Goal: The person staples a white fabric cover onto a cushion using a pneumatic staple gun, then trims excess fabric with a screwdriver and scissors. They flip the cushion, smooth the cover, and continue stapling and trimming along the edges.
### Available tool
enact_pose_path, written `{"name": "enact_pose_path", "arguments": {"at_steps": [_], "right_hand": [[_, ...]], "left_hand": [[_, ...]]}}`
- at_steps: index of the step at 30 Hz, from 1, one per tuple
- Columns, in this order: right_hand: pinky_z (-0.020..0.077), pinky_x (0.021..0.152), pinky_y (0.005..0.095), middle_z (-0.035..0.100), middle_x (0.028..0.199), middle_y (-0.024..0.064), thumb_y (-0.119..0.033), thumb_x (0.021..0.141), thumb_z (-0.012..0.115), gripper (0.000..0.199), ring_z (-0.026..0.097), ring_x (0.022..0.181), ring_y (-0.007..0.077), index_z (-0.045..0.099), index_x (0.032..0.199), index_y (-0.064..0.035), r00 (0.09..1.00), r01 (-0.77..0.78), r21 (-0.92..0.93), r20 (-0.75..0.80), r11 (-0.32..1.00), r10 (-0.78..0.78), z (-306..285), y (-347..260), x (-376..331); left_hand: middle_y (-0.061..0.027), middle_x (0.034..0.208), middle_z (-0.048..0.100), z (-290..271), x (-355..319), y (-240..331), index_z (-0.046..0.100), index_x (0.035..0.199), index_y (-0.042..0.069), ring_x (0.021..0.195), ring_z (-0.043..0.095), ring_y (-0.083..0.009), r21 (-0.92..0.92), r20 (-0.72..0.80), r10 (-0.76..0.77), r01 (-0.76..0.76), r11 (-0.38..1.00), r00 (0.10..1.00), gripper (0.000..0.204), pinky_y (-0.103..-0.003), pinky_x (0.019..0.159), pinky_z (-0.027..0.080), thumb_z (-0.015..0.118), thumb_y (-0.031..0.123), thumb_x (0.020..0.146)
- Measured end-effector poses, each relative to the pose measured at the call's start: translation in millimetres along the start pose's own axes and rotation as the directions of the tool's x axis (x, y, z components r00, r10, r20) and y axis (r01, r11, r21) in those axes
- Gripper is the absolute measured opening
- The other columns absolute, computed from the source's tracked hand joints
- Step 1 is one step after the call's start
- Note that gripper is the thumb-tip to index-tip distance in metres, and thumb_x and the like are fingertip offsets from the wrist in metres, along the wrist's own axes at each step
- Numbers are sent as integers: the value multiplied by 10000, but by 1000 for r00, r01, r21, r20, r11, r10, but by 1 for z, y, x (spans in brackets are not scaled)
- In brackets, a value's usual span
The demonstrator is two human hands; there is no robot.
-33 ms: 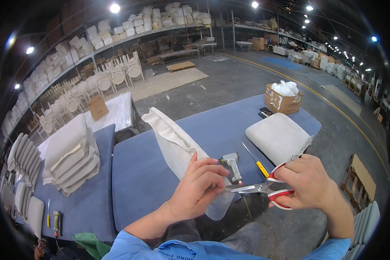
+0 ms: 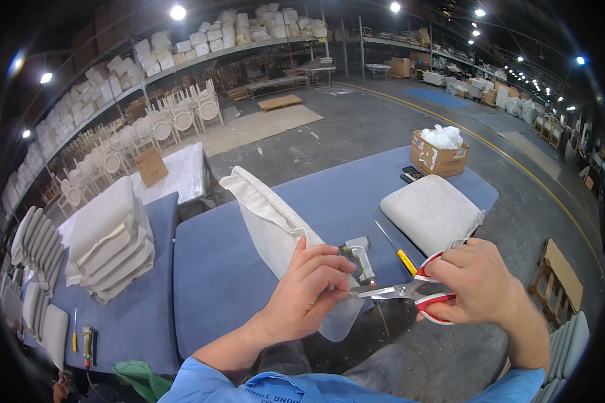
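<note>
A pale grey fabric-covered seat cushion (image 2: pixel 265 218) stands on its edge, tilted, over the near side of the blue padded table (image 2: pixel 215 289). My left hand (image 2: pixel 309 285) is closed on its near end, with thumb and forefinger pinched at the fabric edge. In my right hand (image 2: pixel 474 282) are scissors (image 2: pixel 400 291) with red and white handles. Their blades point left and are slightly parted, with the tips right at my left fingertips. What lies between the tips is too small to make out. Beyond my hands are a staple gun (image 2: pixel 358 255) and a yellow-handled screwdriver (image 2: pixel 406 261).
Another grey cushion (image 2: pixel 431 213) lies flat at the right, before a cardboard box (image 2: pixel 437 160) of white stuffing. A cushion stack (image 2: pixel 111 235) rises on the left table. More stacked cushions (image 2: pixel 568 352) stand at the lower right, near a wooden pallet (image 2: pixel 556 279).
</note>
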State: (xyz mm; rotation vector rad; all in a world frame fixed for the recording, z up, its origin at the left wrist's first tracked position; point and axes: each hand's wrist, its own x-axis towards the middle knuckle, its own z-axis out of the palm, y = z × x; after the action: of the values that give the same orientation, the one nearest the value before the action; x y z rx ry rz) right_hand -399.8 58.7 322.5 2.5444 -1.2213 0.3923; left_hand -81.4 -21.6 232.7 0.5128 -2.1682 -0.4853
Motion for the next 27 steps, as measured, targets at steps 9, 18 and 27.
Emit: {"name": "enact_pose_path", "arguments": {"at_steps": [9,18,27], "right_hand": [[466,654,375,598,770,-1,-493,806,840,384,674,728,205,687,962,-177,996,88,-160,17,983,-86,-12,-6,8],[441,659,361,580,767,-8,-541,836,796,367,651,727,180,672,920,-205,977,208,-240,94,948,-191,-9,1,5],[381,648,369,556,774,1,-593,737,838,466,598,705,188,671,867,-178,980,169,-152,-81,974,-183,-6,7,-17]], "left_hand": [[-70,1311,725,-1,3,4,652,1054,109,1437,531,-378,6,14,-1,1,1000,1000,180,-696,1298,152,757,18,939],[-73,1287,731,1,4,8,639,1051,108,1453,520,-382,-7,8,-12,12,1000,1000,196,-695,1302,139,737,-16,936],[-110,1379,699,-17,-3,-3,578,1016,91,1487,466,-410,-268,93,-25,49,962,995,182,-706,1293,5,539,237,1118]]}}
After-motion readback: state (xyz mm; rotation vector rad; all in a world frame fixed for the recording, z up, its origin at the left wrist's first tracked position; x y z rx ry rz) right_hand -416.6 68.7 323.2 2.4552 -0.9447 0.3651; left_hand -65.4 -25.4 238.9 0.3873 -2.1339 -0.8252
